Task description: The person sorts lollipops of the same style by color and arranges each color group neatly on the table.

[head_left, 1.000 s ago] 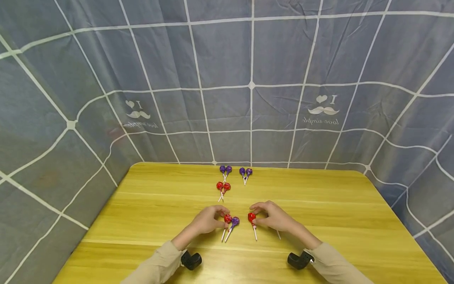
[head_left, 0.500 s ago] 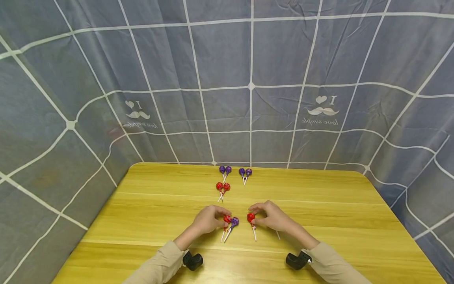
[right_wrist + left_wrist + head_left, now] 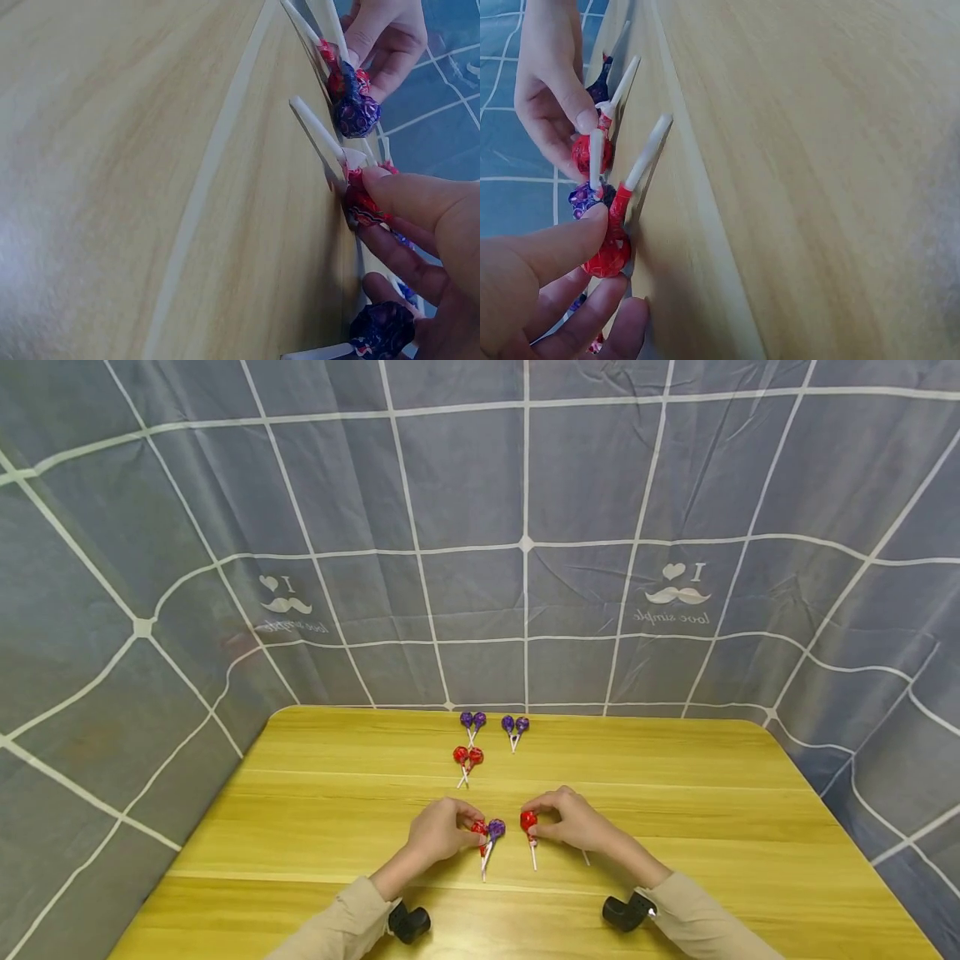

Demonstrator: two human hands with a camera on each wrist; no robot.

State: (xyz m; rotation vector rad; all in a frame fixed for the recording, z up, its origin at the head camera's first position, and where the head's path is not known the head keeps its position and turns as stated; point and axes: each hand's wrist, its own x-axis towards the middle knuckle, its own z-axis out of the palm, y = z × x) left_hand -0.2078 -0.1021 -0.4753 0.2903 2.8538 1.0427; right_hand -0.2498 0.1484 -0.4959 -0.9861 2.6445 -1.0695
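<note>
My left hand (image 3: 437,831) pinches a red-wrapped lollipop (image 3: 609,259) between thumb and fingers, low over the table. A purple lollipop (image 3: 497,829) lies right beside it, and the two white sticks overlap near their lower ends. To the right, my right hand (image 3: 577,823) holds another red lollipop (image 3: 528,821) at the wrapper, thumb on top, its stick pointing toward me. Below that hand's curled fingers lies a second purple lollipop (image 3: 382,330); from the head view only its stick tip shows, the rest being covered by the hand.
Farther back on the wooden table (image 3: 337,793) lie a crossed red pair (image 3: 468,757) and two purple pairs, one at the left (image 3: 473,721) and one at the right (image 3: 515,725). A grey checked curtain (image 3: 480,593) hangs behind the table's far edge.
The red lollipop in my left hand has turned, its stick swinging right to overlap the purple one's stick. My right hand keeps nearly the same place and hold.
</note>
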